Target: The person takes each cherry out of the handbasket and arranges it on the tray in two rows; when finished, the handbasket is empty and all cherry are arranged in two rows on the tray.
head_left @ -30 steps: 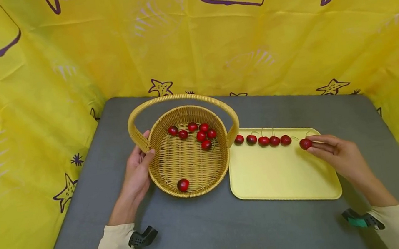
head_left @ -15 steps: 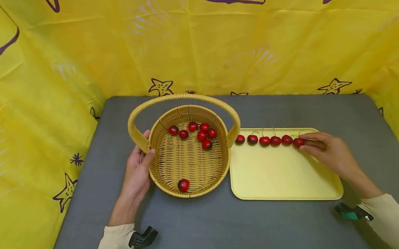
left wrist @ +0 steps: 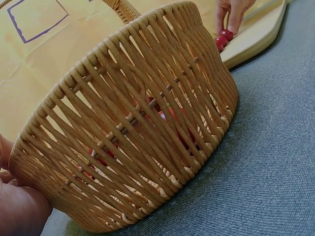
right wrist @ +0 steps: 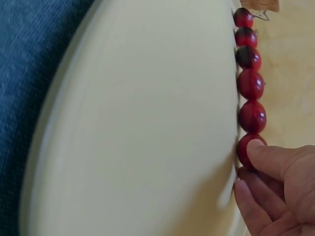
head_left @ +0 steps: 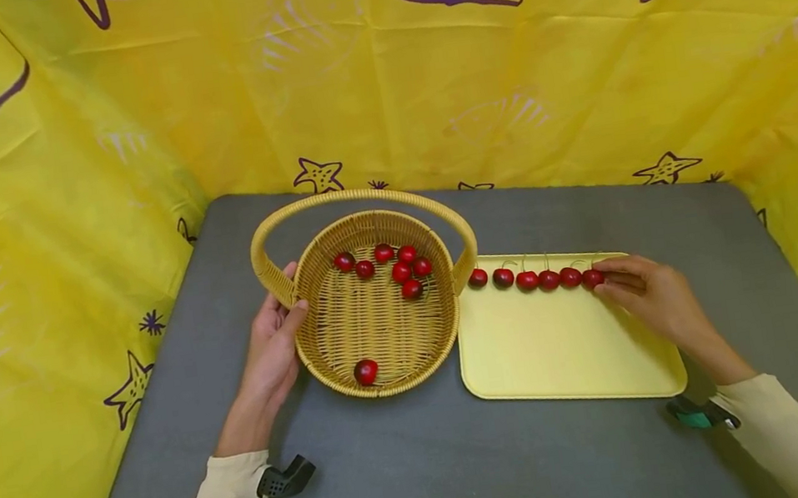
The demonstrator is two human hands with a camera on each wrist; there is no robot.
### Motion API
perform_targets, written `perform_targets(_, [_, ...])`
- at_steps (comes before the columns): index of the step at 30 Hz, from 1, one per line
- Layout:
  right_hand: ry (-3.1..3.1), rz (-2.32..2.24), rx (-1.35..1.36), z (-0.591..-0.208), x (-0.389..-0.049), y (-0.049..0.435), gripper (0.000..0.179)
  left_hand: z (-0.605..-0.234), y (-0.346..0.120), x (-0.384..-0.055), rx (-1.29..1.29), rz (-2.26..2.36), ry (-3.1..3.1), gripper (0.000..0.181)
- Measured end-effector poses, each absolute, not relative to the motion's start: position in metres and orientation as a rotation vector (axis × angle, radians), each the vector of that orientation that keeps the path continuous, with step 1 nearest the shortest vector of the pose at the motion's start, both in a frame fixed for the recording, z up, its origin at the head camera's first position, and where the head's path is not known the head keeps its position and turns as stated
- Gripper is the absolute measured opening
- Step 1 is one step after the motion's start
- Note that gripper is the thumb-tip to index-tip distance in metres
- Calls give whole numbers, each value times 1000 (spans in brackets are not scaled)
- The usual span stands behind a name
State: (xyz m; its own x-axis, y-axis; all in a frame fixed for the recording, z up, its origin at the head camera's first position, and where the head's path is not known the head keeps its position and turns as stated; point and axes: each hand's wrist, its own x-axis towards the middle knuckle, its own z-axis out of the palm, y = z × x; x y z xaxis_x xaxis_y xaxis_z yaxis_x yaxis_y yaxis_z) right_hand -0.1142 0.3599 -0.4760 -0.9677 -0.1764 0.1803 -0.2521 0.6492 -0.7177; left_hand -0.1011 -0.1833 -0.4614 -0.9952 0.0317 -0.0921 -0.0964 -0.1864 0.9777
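Note:
A round wicker basket (head_left: 349, 331) with a tall arched handle stands on the table, several red cherries (head_left: 409, 269) lying inside it. My left hand (head_left: 274, 349) grips the basket's left side, thumb over the rim; the left wrist view shows the hand at the basket's wall (left wrist: 123, 128). Along the far edge of a yellow tray (head_left: 563, 345) runs a row of cherries (head_left: 527, 281) with thin stems. At the row's right end my right hand (head_left: 651, 300) pinches a cherry (right wrist: 248, 147) between thumb and fingers, and that cherry touches its neighbour (right wrist: 252, 116).
The basket overlaps the tray's left end in the head view. A grey cloth-covered table (head_left: 429, 480) lies under both. Yellow printed fabric (head_left: 379, 100) rises behind and on both sides. Each wrist wears a black device (head_left: 287, 476).
My right hand has moved left with its cherry, from apart on the tray's right to the end of the row. The left hand keeps its grip on the basket.

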Motion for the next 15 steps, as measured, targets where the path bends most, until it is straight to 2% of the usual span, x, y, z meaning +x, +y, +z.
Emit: perform_targets(15, [-2791, 1156, 347, -473, -116, 362, 32, -461, -184, -101, -71, 2356, 1948, 63])
